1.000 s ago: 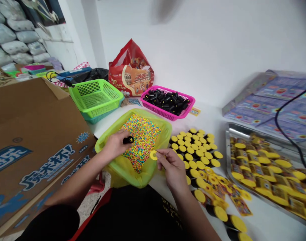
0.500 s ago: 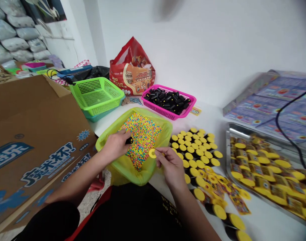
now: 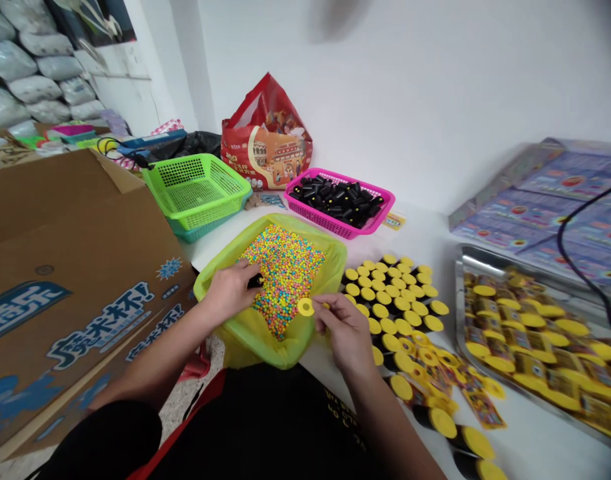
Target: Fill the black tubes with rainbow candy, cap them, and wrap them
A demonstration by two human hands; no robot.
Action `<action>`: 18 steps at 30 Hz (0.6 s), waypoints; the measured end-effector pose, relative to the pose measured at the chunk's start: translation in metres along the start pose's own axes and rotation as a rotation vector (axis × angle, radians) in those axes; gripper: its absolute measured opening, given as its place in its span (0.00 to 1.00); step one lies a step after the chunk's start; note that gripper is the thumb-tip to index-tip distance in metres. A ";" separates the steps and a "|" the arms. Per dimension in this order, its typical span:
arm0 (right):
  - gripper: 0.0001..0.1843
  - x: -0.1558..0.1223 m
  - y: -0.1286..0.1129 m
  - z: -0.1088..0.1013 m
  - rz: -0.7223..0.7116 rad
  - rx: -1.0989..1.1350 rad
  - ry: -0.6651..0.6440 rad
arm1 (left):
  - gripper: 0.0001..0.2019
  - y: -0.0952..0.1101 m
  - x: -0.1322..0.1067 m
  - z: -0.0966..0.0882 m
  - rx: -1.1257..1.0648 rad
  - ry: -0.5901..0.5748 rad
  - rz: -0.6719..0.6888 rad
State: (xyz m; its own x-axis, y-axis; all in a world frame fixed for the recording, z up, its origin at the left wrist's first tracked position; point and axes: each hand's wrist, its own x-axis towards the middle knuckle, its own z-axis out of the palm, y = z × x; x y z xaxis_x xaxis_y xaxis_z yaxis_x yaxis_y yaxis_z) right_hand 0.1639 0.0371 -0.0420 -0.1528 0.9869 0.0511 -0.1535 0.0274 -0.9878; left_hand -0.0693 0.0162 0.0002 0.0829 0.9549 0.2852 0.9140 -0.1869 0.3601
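Head view, looking down past my arms at a white table (image 3: 425, 233). My left hand (image 3: 229, 291) is curled closed around a short black tube (image 3: 256, 281). My fingers hide most of the smooth tube, and only its dark end shows on the side toward my other hand. Its long axis seems to lie sideways, but I can't make out its full length. My right hand (image 3: 343, 330) pinches a flat yellow ring (image 3: 305, 307) between thumb and fingertips, with the ring's round hole facing up toward me. The ring is just beside the black tube, not touching it.

Both hands are at a glossy yellow-green plastic liner (image 3: 250, 340) heaped with tiny round candies (image 3: 285, 280) in pink, yellow and blue. Past it sit a pink plastic basket (image 3: 330, 223) of black tubes (image 3: 335, 202) and a green mesh basket (image 3: 195, 190). To my right, black tubes with yellow caps (image 3: 390, 300) stand packed together, and a metal tray (image 3: 458, 293) holds printed packets (image 3: 530, 347). A cardboard box (image 3: 75, 220) with blue print fills the left side. A blurred dark shape at the top edge is too smeared to identify.
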 end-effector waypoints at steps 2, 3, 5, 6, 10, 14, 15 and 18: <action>0.10 0.000 0.001 -0.001 -0.010 0.017 -0.006 | 0.06 -0.002 -0.002 0.004 -0.181 0.057 0.025; 0.10 0.000 0.001 -0.002 -0.014 0.024 -0.005 | 0.06 -0.002 -0.003 0.005 -0.244 0.082 0.042; 0.11 0.001 0.001 -0.002 -0.011 0.028 0.002 | 0.07 0.000 -0.005 0.006 -0.250 0.111 0.067; 0.11 0.001 0.001 -0.002 -0.006 0.026 0.004 | 0.08 0.001 -0.006 0.005 -0.190 0.111 0.071; 0.12 0.001 0.002 -0.001 0.004 0.022 0.017 | 0.07 0.003 -0.003 0.001 0.171 -0.007 0.037; 0.13 0.001 0.002 -0.001 0.007 0.015 0.005 | 0.07 0.001 -0.001 -0.002 0.314 -0.087 -0.029; 0.13 0.001 0.002 -0.002 0.009 0.011 0.002 | 0.07 0.002 -0.001 -0.003 0.325 -0.084 -0.028; 0.13 0.000 0.001 -0.002 0.009 0.003 0.008 | 0.07 0.004 -0.003 -0.007 0.318 -0.035 0.002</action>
State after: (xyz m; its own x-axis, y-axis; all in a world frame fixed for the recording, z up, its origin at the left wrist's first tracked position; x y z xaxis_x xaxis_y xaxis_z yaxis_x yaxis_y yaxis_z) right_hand 0.1651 0.0378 -0.0435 -0.1467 0.9883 0.0413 -0.1549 0.0183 -0.9878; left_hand -0.0687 0.0105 0.0067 0.0932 0.9631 0.2525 0.9917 -0.1123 0.0623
